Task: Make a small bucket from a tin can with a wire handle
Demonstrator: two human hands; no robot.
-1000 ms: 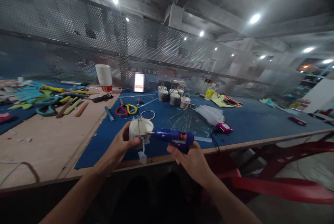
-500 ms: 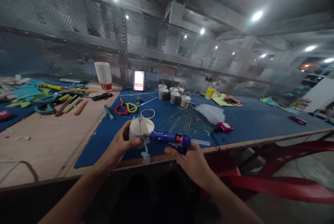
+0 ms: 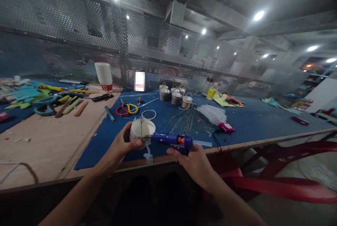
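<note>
A white paper cup (image 3: 143, 127) with a thin wire across its opening is held by my left hand (image 3: 124, 144), thumb on its front side. My right hand (image 3: 193, 159) grips a blue glue gun (image 3: 168, 138) by its handle. The gun's nozzle points left and meets the cup's right front side; whether it touches cannot be told. A clear glue stick (image 3: 202, 143) sticks out of the gun's back. Beneath the cup, a whitish jagged strip (image 3: 148, 154) lies near the table's front edge.
Small handled cups (image 3: 176, 97) stand behind. Red-and-yellow scissors (image 3: 126, 110), a wire ring (image 3: 149, 114) and glue sticks in a plastic bag (image 3: 212, 113) lie on the blue mat (image 3: 97, 148). A stack of paper cups (image 3: 103, 75) stands at the back left; a red chair (image 3: 284, 187) is at the right.
The whitish strip below the cup has shifted slightly and looks flatter on the table edge. Both hands, the cup and the glue gun have stayed nearly in place.
</note>
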